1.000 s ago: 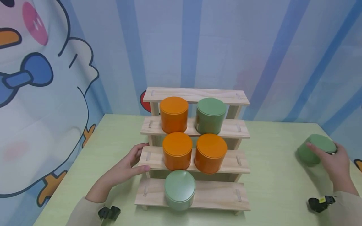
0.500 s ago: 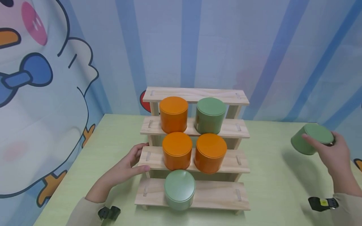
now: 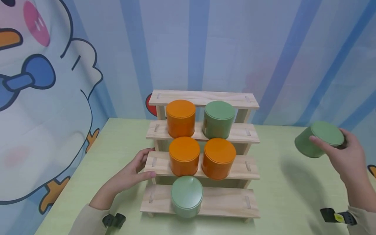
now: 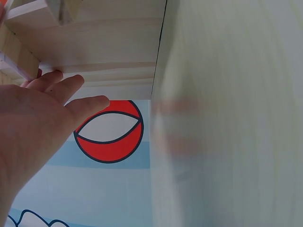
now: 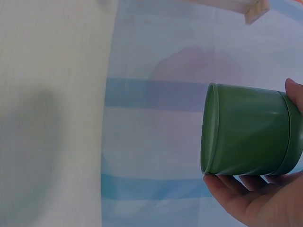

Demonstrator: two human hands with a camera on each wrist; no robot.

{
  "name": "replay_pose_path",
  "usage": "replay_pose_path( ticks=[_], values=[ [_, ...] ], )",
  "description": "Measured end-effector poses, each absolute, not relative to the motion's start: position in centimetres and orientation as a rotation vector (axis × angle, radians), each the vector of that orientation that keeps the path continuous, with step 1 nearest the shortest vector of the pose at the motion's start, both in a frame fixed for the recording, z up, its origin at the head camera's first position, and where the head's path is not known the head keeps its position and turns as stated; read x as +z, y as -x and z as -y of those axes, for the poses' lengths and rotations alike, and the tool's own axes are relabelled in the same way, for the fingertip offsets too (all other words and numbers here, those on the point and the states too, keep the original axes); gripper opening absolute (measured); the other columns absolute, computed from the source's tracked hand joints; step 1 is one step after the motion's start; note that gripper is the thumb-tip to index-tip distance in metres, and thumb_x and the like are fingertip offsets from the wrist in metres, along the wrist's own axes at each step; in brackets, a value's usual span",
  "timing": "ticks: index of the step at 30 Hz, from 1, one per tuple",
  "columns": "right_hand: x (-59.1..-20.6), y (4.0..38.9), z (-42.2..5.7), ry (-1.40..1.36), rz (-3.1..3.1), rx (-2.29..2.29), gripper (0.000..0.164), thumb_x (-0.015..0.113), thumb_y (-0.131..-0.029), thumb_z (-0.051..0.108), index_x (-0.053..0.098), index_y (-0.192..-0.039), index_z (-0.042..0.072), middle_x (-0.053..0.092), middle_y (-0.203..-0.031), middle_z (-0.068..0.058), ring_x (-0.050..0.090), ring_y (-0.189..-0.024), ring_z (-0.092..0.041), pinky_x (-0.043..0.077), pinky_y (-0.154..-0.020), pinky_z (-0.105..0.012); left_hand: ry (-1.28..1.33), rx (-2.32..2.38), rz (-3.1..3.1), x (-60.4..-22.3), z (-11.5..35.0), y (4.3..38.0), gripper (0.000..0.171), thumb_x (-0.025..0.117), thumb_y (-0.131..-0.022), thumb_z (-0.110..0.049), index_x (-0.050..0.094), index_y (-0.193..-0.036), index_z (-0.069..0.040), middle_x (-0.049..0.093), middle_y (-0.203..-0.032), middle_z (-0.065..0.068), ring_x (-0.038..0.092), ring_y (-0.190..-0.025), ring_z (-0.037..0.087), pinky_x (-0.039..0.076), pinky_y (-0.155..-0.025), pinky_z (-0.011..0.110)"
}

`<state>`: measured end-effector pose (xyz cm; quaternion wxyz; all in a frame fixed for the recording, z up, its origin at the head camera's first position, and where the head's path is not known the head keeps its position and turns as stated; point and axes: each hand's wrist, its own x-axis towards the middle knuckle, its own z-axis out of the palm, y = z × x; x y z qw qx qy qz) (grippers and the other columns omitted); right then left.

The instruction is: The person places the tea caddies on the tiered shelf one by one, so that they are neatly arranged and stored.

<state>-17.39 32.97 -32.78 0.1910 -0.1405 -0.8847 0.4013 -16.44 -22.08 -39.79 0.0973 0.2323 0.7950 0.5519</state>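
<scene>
My right hand [image 3: 346,156] holds a green tin [image 3: 318,139] above the table at the right, thumb on one side and fingers on the other. In the right wrist view the tin [image 5: 251,130] lies sideways across the picture, its base edge facing left. At the left end of a stepped wooden shelf [image 3: 229,200], my left hand [image 3: 129,174] grips the second tier from the bottom. Its thumb is at the front edge and its fingers reach behind, as the left wrist view shows beside the post [image 4: 21,54]. Orange tins [image 3: 184,156] and green tins [image 3: 187,197] stand on the shelf.
The shelf's top tier [image 3: 202,99] stands close to the striped blue backdrop [image 3: 235,49]. The pale green table [image 3: 276,182] spreads out on both sides of the shelf. A cartoon bird [image 3: 44,130] is printed on the left side of the backdrop.
My right hand has lifted the green tin off the table and moved it up and slightly left, with the tin tilting. My left hand and the tins on the shelf have stayed put.
</scene>
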Motion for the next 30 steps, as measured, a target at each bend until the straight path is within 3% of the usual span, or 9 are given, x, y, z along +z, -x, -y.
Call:
replay_pose_path(
  ticks=[10,13,17,20,25,30],
  values=[
    [-31.6,15.3,-31.0,0.260,2.512,1.132,0.080,0.064,-0.092,0.034,0.019,-0.154,0.009,0.028,-0.151,-0.027,0.033,-0.134,-0.045,0.035,-0.101,-0.051,-0.672,1.635,-2.350,-39.8,22.0,16.4,0.069,0.066,-0.092,-0.018,0.022,-0.145,-0.007,0.041,-0.146,0.018,0.034,-0.135,0.042,0.018,-0.109,0.068],
    [-31.4,14.5,-30.5,0.227,2.520,1.123,0.080,0.065,-0.091,0.034,0.020,-0.154,0.013,0.031,-0.150,-0.024,0.040,-0.132,-0.030,0.037,-0.095,-0.037,-0.671,1.646,-2.340,-39.8,22.0,16.4,0.070,0.066,-0.092,-0.018,0.022,-0.145,-0.007,0.040,-0.146,0.018,0.034,-0.135,0.042,0.017,-0.109,0.068],
    [-31.3,13.6,-30.0,0.151,2.510,1.136,0.078,0.069,-0.090,0.029,0.024,-0.153,0.017,0.037,-0.146,-0.017,0.044,-0.109,0.001,0.038,-0.079,-0.015,-0.669,1.653,-2.332,-39.7,22.1,16.4,0.071,0.066,-0.092,-0.019,0.021,-0.146,-0.008,0.040,-0.146,0.017,0.034,-0.135,0.042,0.017,-0.109,0.068],
    [-31.1,13.1,-29.5,0.068,2.487,1.165,0.073,0.071,-0.088,0.023,0.033,-0.150,0.020,0.044,-0.136,-0.006,0.042,-0.101,0.010,0.040,-0.071,-0.008,-0.667,1.650,-2.334,-39.7,22.1,16.4,0.071,0.067,-0.092,-0.019,0.021,-0.146,-0.008,0.040,-0.147,0.017,0.034,-0.135,0.042,0.017,-0.109,0.068],
    [-30.8,12.2,-28.4,-0.041,2.460,1.199,0.066,0.074,-0.085,0.013,0.042,-0.143,0.016,0.046,-0.119,0.017,0.047,-0.099,0.008,0.044,-0.068,-0.006,-0.664,1.641,-2.340,-39.8,22.0,16.5,0.071,0.066,-0.092,-0.018,0.022,-0.145,-0.008,0.040,-0.147,0.018,0.033,-0.135,0.042,0.017,-0.109,0.068],
    [-30.9,11.0,-27.3,-0.043,2.491,1.235,0.071,0.076,-0.084,0.012,0.039,-0.144,0.014,0.047,-0.116,0.021,0.050,-0.097,0.009,0.045,-0.068,-0.007,-0.677,1.632,-2.351,-39.8,22.1,16.4,0.070,0.066,-0.092,-0.019,0.022,-0.145,-0.006,0.040,-0.146,0.018,0.033,-0.135,0.043,0.018,-0.108,0.069]
  ],
)
